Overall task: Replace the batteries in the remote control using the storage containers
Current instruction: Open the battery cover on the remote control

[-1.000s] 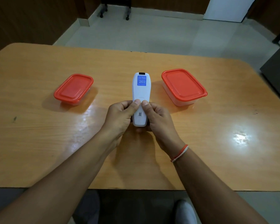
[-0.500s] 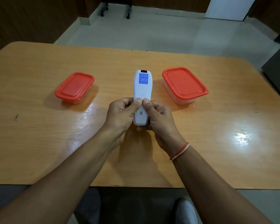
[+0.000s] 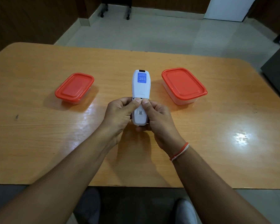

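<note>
— What are the hands doing?
— Both grip the white plastic remote control (image 3: 140,94), held back side up over the middle of the glossy orange-brown wooden tabletop (image 3: 39,143). The left hand (image 3: 120,113) curls its fingers around the remote's left edge, the right hand (image 3: 158,120) around its right edge and under its near end. Both thumbs press side by side on the upper edge of the battery cover.
— Anything different from a moment ago?
— A thin gap now shows just above the thumbs, where the cover has slid slightly toward the person. The grip looks unchanged.
— And around them?
— A blue sticker (image 3: 141,77) sits near the remote's far end. The small red-lidded clear plastic container (image 3: 74,87) stands to the left, the larger red-lidded clear plastic container (image 3: 183,85) to the right, both closed and apart from the remote.
</note>
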